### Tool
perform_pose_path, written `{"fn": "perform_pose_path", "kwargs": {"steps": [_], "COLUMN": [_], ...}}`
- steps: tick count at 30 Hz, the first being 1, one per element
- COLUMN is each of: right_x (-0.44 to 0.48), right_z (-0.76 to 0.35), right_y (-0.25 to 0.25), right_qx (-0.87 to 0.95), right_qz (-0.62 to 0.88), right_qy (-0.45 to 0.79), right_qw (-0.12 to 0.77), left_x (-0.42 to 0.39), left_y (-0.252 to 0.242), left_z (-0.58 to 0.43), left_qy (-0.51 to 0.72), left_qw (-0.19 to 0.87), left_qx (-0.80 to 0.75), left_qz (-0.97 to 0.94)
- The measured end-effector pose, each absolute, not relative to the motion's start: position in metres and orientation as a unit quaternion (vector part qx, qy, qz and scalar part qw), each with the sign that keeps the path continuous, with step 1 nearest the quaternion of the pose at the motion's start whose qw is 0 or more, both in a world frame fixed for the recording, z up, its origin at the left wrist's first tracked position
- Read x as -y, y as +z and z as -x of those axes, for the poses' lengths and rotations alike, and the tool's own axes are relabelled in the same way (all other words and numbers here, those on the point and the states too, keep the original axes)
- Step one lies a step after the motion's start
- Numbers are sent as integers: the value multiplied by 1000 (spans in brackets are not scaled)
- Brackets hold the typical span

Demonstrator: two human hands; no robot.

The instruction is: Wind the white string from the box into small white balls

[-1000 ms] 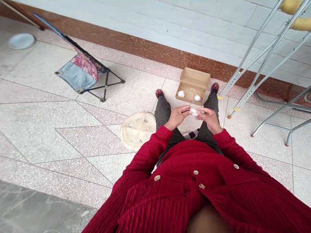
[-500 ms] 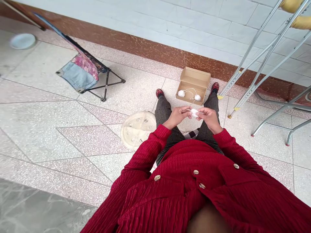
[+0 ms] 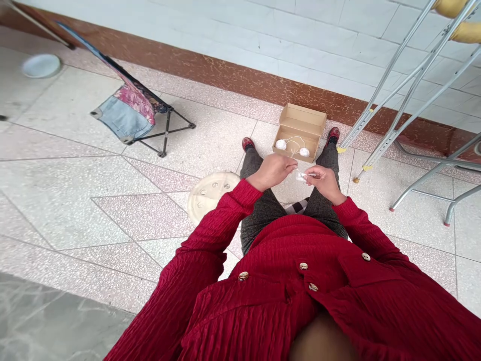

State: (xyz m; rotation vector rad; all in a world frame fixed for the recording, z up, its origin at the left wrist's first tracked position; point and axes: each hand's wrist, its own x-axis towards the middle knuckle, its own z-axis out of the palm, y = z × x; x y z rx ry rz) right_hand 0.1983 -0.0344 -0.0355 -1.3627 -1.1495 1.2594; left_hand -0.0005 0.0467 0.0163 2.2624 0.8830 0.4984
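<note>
1. Two bare hands are visible from the head view, held together above the grey trousers [image 3: 255, 200].
2. Right hand [image 3: 325, 183]: thumb and fingertips are pressed together, pinching a small white piece [image 3: 300, 175] at the centre of the grip.
3. Left hand [image 3: 271, 172]: fingers extend toward the pinch, with the fingertips just beside the small white piece. Contact and any hold cannot be confirmed from this view.
4. Directly beyond the grip: an open cardboard box [image 3: 299, 118] rests on the tiled floor between the red shoes [image 3: 248, 144]. Two white balls [image 3: 280, 145] lie inside it, joined by a thin white cord [image 3: 295, 141].
5. Left of the grip: a round translucent plastic lid [image 3: 208, 196] lies on the floor, partly behind the left red sleeve [image 3: 235, 205]. Farther out stands a low folding chair [image 3: 128, 113].
6. Right of the grip: a pair of aluminium crutches [image 3: 391, 95] leans toward the wall, well apart from the hands.
</note>
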Motion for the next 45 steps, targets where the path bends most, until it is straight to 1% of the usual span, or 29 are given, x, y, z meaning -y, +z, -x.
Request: {"fn": "perform_pose_path", "kwargs": {"steps": [3, 8, 13, 15, 17, 19, 21, 24, 27, 29, 30, 32, 34, 35, 37, 39, 41, 42, 45], "right_x": [38, 38, 28, 24, 21, 20, 21, 24, 28, 31, 32, 34, 35, 35, 36, 38, 41, 42, 45], "right_z": [-200, -202, -197, -196, -195, -195, -197, -200, -200, -199, -198, -196, -195, -195, -196, -196, -195, -193, -187], "right_y": [-24, -17, -24, -26, -27, -30, -34, -42, -47, -49, -50, -50, -49, -49, -47, -44, -41, -40, -38], "right_qx": [468, 369, 326, 342, 362, 372, 385, 462, 585, 649, 671, 689, 665, 636, 554, 475, 416, 391, 313], "right_qz": [517, 512, 534, 542, 545, 550, 562, 591, 601, 585, 573, 548, 528, 518, 500, 488, 489, 490, 489], "right_qy": [562, 582, 536, 511, 502, 498, 477, 395, 282, 237, 230, 249, 318, 369, 478, 553, 585, 595, 634], "right_qw": [445, 513, 566, 573, 565, 558, 555, 531, 466, 425, 411, 402, 422, 437, 463, 480, 496, 503, 510], "left_x": [-55, -37, -2, 3, 3, 2, 4, 9, 7, -2, -7, -20, -30, -33, -36, -35, -32, -31, -28], "left_y": [12, -6, -18, -20, -22, -25, -28, -29, -23, -15, -11, -5, -2, -2, -5, -10, -18, -21, -31], "left_z": [-7, -18, -31, -32, -30, -25, -22, -18, -17, -16, -15, -12, -9, -8, -7, -8, -10, -10, -10], "left_qy": [204, 224, 304, 311, 292, 268, 241, 186, 148, 140, 135, 127, 126, 129, 140, 155, 173, 181, 202], "left_qw": [345, 509, 648, 685, 704, 697, 654, 515, 325, 220, 184, 148, 155, 176, 254, 354, 434, 456, 476], "left_qx": [-320, -350, -394, -393, -382, -381, -395, -405, -382, -353, -334, -303, -297, -303, -322, -329, -327, -327, -339], "left_qz": [-859, -754, -577, -529, -523, -545, -598, -733, -852, -899, -914, -933, -934, -928, -902, -861, -822, -808, -786]}}
